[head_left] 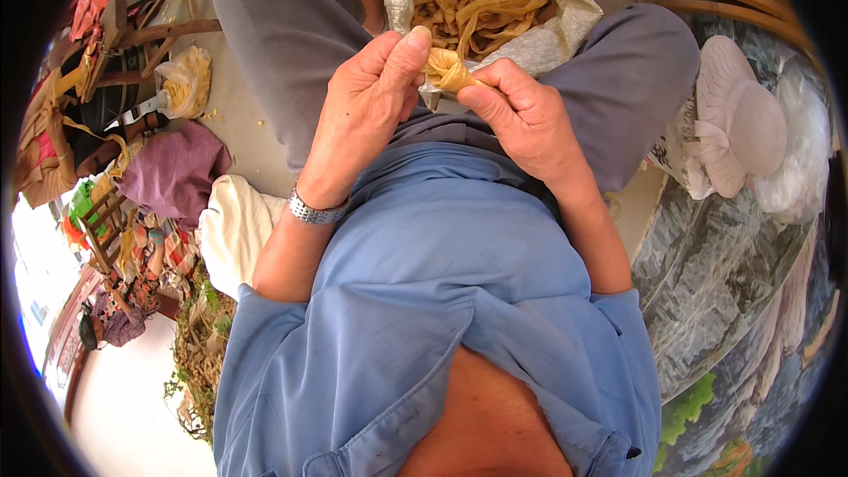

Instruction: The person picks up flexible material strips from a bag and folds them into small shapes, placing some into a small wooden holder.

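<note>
Between my two hands, just above my lap, is a tan, leathery-looking folded strip (449,71). My left hand (375,93) is closed on one end of it, thumb pressed on top. My right hand (526,115) pinches the other end between thumb and fingers. The middle of the strip is curled over itself like a loose roll. Right beyond my hands, between my knees, stands an open white woven sack (579,2). Inside lie many similar tan strips (481,4), heaped up near the sack's mouth.
To the left are wooden chairs (168,31), a plastic bag of yellowish strips (187,79), purple cloth (177,172) and cream cloth (238,225). Behind them lies a heap of plants (201,353). A pale hat (742,115) sits at right on plastic sheeting (715,300).
</note>
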Demonstrator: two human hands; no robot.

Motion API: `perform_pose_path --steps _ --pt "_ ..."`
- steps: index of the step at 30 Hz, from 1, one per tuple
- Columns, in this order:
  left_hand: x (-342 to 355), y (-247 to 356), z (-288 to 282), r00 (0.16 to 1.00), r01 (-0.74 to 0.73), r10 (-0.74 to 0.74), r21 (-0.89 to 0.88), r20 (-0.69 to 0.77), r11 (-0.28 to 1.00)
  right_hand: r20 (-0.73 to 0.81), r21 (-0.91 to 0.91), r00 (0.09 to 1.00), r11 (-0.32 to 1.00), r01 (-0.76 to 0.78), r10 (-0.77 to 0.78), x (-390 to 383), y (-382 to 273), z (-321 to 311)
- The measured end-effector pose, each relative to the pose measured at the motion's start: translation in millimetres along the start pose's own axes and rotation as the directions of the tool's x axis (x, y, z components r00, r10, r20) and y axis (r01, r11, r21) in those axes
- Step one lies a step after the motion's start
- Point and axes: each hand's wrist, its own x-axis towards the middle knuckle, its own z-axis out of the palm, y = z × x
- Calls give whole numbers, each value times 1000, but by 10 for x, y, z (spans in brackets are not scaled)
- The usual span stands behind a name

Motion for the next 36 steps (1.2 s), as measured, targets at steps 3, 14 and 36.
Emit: perform_pose_path --steps 3,14,36 --pt "-8 -73 -43 999 -10 9 -25 -34 1000 -22 -5 1000 1000 -21 21 -20 7 -37" --pt "92 -20 -128 997 -50 61 228 -43 972 -136 -128 987 989 72 -89 -76 -11 -89" --pt "74 -221 66 831 -483 153 559 535 674 117 -354 990 928 114 -77 -52 141 -206"
